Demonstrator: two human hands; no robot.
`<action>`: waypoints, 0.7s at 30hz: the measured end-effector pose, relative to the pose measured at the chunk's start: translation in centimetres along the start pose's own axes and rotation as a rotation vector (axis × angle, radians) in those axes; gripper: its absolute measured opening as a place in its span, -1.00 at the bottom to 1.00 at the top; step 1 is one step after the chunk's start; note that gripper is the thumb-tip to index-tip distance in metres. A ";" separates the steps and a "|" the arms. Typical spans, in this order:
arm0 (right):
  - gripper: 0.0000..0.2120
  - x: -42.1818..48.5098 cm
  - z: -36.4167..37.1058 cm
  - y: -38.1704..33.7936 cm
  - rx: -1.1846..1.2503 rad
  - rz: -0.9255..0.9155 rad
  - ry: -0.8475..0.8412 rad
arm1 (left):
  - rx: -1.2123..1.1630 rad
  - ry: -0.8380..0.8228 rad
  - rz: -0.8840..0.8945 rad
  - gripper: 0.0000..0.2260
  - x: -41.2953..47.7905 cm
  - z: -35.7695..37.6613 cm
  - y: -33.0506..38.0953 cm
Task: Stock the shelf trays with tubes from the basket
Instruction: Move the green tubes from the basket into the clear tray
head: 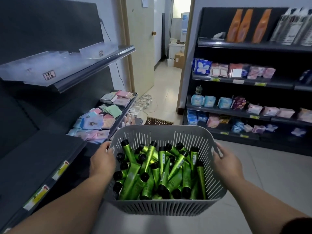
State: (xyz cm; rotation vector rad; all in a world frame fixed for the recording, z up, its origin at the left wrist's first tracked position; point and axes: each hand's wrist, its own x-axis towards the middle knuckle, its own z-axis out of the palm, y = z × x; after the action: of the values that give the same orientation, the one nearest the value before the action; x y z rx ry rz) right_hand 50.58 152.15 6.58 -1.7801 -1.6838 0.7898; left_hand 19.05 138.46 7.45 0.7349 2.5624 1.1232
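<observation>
A grey slotted plastic basket (162, 206) hangs in front of me, filled with several green tubes (162, 171) with black caps, lying jumbled. My left hand (103, 159) grips the basket's left rim, fingers curled over the edge. My right hand (226, 159) grips the right rim the same way. Clear plastic shelf trays (50, 65) sit on the upper left shelf, holding nothing that I can see.
A dark shelf unit stands at my left, with flat pastel packets (98, 122) on a lower shelf and a bare shelf board (33, 159) nearest me. Another stocked shelf unit (253, 78) lines the right. An open doorway (170, 56) lies ahead over tiled floor.
</observation>
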 end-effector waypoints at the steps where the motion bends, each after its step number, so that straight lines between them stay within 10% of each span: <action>1: -0.65 1.4 0.0 -0.1 -0.004 -0.013 -0.002 | -0.010 0.005 -0.002 -0.81 0.5 0.8 0.7; 21: -0.66 22.8 11.1 -7.4 0.030 0.018 -0.002 | -0.029 -0.014 0.017 -0.79 22.7 11.4 6.3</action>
State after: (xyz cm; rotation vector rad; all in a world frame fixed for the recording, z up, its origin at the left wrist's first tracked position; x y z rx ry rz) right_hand 38.25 175.29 3.78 -1.7766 -1.6515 0.8206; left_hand 6.86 161.31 3.94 0.7555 2.5275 1.1543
